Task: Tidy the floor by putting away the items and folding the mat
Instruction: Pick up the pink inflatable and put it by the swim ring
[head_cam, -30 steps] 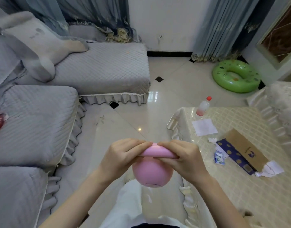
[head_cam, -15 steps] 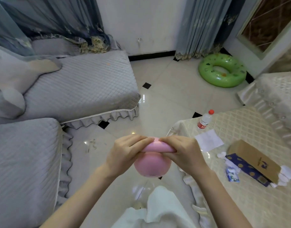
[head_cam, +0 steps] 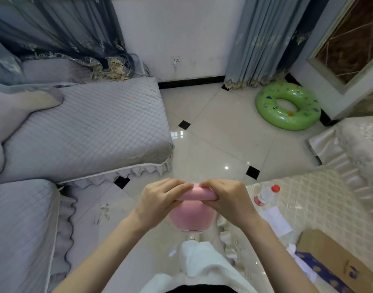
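Observation:
A pink rounded container (head_cam: pixel 190 218) hangs in front of me above the tiled floor, and a flat pink lid (head_cam: pixel 195 194) sits on its top. My left hand (head_cam: pixel 160 200) grips the lid's left end and my right hand (head_cam: pixel 228 197) grips its right end, fingers curled over the rim. The hands hide most of the lid's ends. No mat shows in view.
A grey quilted sofa (head_cam: pixel 86 127) fills the left side. A cream-covered table (head_cam: pixel 320 199) at right holds a red-capped bottle (head_cam: pixel 265 195), paper and a cardboard box (head_cam: pixel 333 263). A green swim ring (head_cam: pixel 288 105) lies on the floor by the curtain.
My view has swung to the right and tilted up, showing more wall and curtain. Both hands have kept their hold on the pink lid and container.

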`<action>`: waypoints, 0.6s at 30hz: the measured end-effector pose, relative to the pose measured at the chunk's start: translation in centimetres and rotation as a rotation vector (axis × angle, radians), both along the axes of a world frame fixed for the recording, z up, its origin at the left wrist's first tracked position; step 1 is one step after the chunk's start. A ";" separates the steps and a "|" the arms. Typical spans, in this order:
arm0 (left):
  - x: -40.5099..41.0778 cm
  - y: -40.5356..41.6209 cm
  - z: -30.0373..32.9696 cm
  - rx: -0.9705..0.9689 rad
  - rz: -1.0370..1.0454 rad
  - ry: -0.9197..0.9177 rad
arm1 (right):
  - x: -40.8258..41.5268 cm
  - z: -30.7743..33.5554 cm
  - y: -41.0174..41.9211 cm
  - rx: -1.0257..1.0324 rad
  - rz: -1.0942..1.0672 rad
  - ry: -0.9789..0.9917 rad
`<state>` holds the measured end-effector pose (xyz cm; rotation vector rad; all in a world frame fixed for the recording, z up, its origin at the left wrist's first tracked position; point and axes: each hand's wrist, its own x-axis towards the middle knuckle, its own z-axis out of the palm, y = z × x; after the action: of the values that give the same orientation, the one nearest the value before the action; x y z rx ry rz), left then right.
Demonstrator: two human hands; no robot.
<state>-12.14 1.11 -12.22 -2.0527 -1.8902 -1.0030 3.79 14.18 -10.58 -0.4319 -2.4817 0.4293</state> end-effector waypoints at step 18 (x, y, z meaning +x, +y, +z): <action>-10.8 20.6 0.1 0.006 -0.099 -0.021 | -9.5 0.5 17.9 -0.024 -0.181 -0.063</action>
<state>-22.95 21.72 -12.10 -2.1596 -1.8085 -1.0552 -5.71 32.08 -10.08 -0.6831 -2.4731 0.3774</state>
